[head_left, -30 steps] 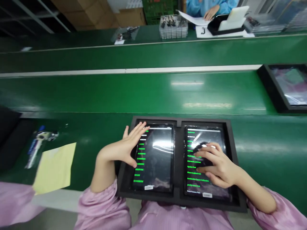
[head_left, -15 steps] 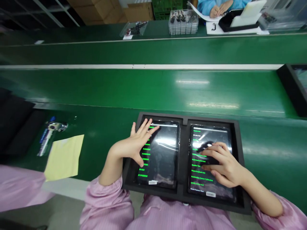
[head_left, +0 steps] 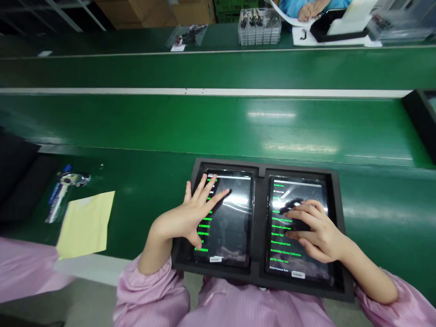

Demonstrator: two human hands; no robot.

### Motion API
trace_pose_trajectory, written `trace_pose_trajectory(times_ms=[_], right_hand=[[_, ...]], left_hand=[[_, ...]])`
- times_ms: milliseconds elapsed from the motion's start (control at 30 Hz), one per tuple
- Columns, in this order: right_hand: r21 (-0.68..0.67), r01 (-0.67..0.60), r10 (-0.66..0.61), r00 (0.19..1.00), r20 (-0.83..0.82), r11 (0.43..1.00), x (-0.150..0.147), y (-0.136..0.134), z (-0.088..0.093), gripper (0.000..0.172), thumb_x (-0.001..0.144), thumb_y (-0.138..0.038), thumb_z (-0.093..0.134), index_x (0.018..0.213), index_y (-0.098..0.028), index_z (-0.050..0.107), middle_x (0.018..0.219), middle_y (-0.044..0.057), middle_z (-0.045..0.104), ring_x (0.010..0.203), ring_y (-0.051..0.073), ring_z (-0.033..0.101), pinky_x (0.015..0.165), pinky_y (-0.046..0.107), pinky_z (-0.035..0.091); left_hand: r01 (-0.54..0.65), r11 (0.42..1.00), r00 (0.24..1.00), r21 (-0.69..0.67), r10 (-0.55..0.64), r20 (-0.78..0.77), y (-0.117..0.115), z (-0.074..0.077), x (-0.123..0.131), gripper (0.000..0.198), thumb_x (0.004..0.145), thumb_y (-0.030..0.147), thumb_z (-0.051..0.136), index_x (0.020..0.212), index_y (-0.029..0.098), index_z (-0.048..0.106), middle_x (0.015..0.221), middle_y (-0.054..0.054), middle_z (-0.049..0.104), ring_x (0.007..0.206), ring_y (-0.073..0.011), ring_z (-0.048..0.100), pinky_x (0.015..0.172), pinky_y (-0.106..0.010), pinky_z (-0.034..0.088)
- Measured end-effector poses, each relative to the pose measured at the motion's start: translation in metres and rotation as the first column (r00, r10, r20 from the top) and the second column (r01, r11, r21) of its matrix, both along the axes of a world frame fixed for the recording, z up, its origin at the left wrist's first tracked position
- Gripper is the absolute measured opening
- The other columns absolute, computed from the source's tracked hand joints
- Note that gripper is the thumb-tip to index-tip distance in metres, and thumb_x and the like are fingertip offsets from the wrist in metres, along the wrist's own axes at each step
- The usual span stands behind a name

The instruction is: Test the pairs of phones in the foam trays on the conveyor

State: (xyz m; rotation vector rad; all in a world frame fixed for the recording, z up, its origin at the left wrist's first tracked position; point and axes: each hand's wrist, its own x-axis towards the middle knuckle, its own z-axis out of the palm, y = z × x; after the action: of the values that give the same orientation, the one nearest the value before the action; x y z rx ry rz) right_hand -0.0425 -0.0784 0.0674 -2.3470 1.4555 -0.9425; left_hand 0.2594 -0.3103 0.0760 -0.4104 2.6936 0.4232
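Two tablets lie side by side in a black foam tray point(head_left: 260, 213) at the bench's front edge. Spread fingers of my left hand point(head_left: 200, 209) are over the left tablet point(head_left: 235, 227), covering part of its green text list; I cannot tell which fingertips touch the glass. Over the right tablet point(head_left: 282, 268) is my right hand point(head_left: 316, 231), fingers loosely bent and apart, tips at or just above the screen. That screen shows a list of English test names, mostly green. A small white label sits at the bottom of each tablet. Neither hand holds anything.
Yellow paper point(head_left: 86, 225) lies on the left, beside a pen and tape-like items point(head_left: 64, 190). A black tray point(head_left: 422, 118) stands at the right. Across the bench are stacked clear trays point(head_left: 259, 27), a plastic bag of parts point(head_left: 189, 35) and another person's hands point(head_left: 311, 10).
My left hand has moved slightly down on the left tablet, its index finger reaching further right. My right hand is nearly unchanged. The view has shifted slightly.
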Motion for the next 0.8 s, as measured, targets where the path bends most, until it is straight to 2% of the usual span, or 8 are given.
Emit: trace_pose_trajectory(times_ms=[100,167,300,400,600,700,800], right_hand=[[0.009,0.0,0.0,1.0,-0.003,1.0,0.0,0.0,0.0,0.037,0.092,-0.017,0.037,0.09,-0.018,0.073,0.117,0.012,0.056,0.106,0.029,0.051,0.092,0.048,0.034],[0.022,-0.002,0.002,1.0,0.002,1.0,0.0,0.0,0.001,0.037,0.093,-0.018,0.036,0.09,-0.018,0.073,0.117,0.011,0.056,0.106,0.029,0.051,0.093,0.049,0.034],[0.065,-0.035,0.035,0.999,0.004,0.997,0.002,-0.001,0.0,0.037,0.093,-0.019,0.037,0.089,-0.019,0.074,0.119,0.011,0.055,0.107,0.03,0.05,0.094,0.05,0.034],[0.077,-0.049,0.049,0.999,-0.006,0.996,0.002,-0.001,0.001,0.038,0.094,-0.019,0.036,0.088,-0.02,0.074,0.12,0.011,0.054,0.11,0.03,0.049,0.094,0.05,0.035],[-0.125,0.097,-0.09,0.994,0.058,0.987,-0.003,0.001,0.002,0.035,0.093,-0.017,0.039,0.092,-0.018,0.074,0.113,0.01,0.057,0.099,0.026,0.055,0.088,0.045,0.038],[-0.143,0.122,-0.117,0.992,0.044,0.982,-0.004,0.001,0.0,0.033,0.091,-0.016,0.041,0.088,-0.017,0.073,0.111,0.01,0.058,0.098,0.026,0.056,0.086,0.045,0.037],[-0.135,0.124,-0.121,0.992,0.031,0.983,-0.003,0.0,-0.001,0.032,0.091,-0.015,0.041,0.088,-0.016,0.073,0.11,0.01,0.058,0.097,0.025,0.056,0.086,0.044,0.037]], left_hand=[[-0.019,0.998,1.0,-0.053,0.019,-0.001,0.004,-0.004,0.0,0.181,0.023,0.03,0.103,0.151,0.032,-0.025,0.157,-0.025,-0.024,0.141,-0.0574,-0.017,0.1,-0.085,-0.003],[-0.01,1.0,0.999,-0.016,0.009,-0.043,0.003,-0.004,0.001,0.183,0.022,0.038,0.103,0.151,0.03,-0.027,0.157,-0.026,-0.024,0.141,-0.0575,-0.016,0.101,-0.084,-0.003],[-0.025,0.998,0.988,0.065,0.034,-0.148,-0.007,-0.004,0.004,0.173,0.035,0.062,0.096,0.151,0.028,-0.026,0.156,-0.027,-0.025,0.141,-0.0577,-0.016,0.102,-0.084,0.002],[-0.041,0.998,0.985,0.054,0.05,-0.164,-0.011,-0.006,0.003,0.168,0.04,0.061,0.096,0.151,0.03,-0.026,0.157,-0.026,-0.023,0.142,-0.0571,-0.014,0.102,-0.084,0.002],[-0.091,0.995,0.987,0.046,0.096,-0.126,-0.01,-0.008,-0.001,0.148,0.062,0.048,0.092,0.151,0.033,-0.026,0.159,-0.024,-0.02,0.145,-0.0509,-0.014,0.105,-0.081,0.004],[-0.111,0.993,0.987,0.038,0.115,-0.115,-0.01,-0.007,-0.001,0.136,0.073,0.044,0.085,0.151,0.033,-0.026,0.159,-0.022,-0.02,0.146,-0.0485,-0.014,0.106,-0.08,0.004],[-0.127,0.99,0.984,0.064,0.134,-0.12,-0.011,-0.006,-0.001,0.123,0.083,0.05,0.074,0.152,0.031,-0.026,0.16,-0.022,-0.02,0.146,-0.0468,-0.014,0.108,-0.079,0.003]])
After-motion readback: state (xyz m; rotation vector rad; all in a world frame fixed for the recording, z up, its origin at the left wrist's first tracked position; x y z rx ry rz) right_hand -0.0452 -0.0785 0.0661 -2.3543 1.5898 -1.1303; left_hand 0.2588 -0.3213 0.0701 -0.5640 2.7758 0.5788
